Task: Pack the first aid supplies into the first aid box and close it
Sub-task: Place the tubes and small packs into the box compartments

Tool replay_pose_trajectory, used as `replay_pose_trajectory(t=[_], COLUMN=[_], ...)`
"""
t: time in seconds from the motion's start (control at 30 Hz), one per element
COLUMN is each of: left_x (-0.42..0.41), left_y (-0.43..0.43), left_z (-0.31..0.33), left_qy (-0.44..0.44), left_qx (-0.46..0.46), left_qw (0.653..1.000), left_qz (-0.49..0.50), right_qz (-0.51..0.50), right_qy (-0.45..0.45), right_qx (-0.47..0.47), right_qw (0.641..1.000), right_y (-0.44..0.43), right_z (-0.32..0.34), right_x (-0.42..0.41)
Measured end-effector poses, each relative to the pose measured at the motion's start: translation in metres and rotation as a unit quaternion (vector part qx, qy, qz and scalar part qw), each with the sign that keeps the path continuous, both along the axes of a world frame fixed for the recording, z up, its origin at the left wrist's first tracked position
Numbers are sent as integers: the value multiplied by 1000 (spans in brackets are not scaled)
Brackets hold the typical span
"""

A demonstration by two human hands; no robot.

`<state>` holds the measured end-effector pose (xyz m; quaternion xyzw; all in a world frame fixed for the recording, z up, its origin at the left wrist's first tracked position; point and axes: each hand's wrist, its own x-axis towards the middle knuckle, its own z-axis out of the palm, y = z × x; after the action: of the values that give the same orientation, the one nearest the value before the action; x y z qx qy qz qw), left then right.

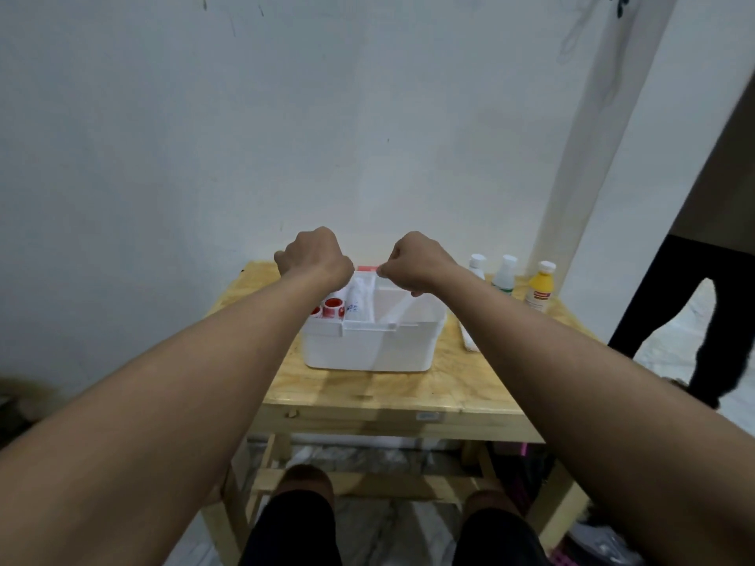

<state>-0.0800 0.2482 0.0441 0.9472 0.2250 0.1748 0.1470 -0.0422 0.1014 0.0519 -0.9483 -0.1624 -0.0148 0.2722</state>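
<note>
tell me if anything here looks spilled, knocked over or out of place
Nothing looks spilled or toppled. Three bottles stand upright on the table, outside the first aid box. A white packet also lies beside the box, not yet packed.

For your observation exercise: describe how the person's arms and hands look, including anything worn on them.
Both forearms are bare, with no sleeves in view. The left hand and right hand wear no gloves. No watch, bracelet or ring shows on the visible sides of wrists and hands. No markings or bandages are visible.
</note>
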Motion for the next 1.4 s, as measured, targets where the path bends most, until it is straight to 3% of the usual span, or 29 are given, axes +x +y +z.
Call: replay_pose_trajectory(t=[0.37,0.6,0.7,0.8,1.2,1.4], left_x=[12,29,33,35,44,49], left_y=[-94,-146,-161,-169,-201,-207], left_z=[7,-6,-16,-28,-59,-66], left_qy=[-75,-24,41,86,130,118], left_qx=[80,148,186,202,249,157], left_qw=[976,957,944,934,927,957], left_qz=[-186,-250,-270,-281,-249,-213], right_qz=[-87,-105,-82,-64,7,46], right_qy=[-69,-38,-14,9,20,32], right_qx=[-54,-91,-126,-148,-112,-67], right_qw=[992,990,989,987,993,996], right_y=[-105,-156,-169,-176,-182,-190], right_z=[2,-17,-26,-38,-69,-80], right_x=[5,5,4,5,30,39])
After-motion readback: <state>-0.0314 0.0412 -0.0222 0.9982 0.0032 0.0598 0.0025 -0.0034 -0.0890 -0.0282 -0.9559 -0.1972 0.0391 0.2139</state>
